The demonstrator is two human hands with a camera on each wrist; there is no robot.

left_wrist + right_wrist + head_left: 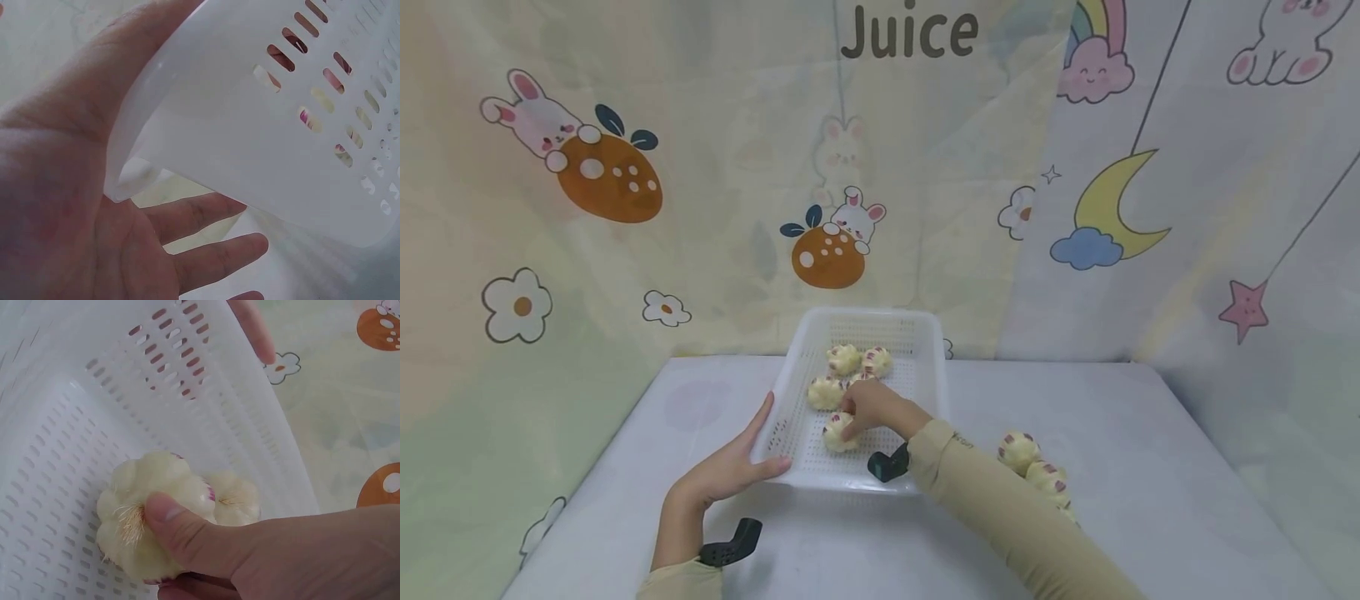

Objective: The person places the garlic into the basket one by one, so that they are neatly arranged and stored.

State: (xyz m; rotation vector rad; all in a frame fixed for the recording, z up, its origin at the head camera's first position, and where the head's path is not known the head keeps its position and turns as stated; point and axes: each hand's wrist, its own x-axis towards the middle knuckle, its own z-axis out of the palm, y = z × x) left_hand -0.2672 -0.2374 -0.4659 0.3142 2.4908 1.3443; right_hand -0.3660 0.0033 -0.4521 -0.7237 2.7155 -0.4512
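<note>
A white perforated plastic basket [938, 367] stands on the table with several garlic bulbs [844, 359] in its left half. Over its front part, my right hand [880, 407] pinches a garlic bulb [153, 481] between thumb and fingers, root side towards the right wrist camera. Another garlic bulb [230, 497] shows just behind the held one. At the near left corner of the basket, my left hand [726, 468] touches the rim, thumb and fingers spread. In the left wrist view its fingers [215, 259] extend straight past the basket's outer wall.
More garlic bulbs [1018, 451] lie in a row on the table right of the basket, partly hidden by the right sleeve [992, 508]. The white-covered table [1120, 433] meets a printed cloth backdrop [722, 208] close behind the basket.
</note>
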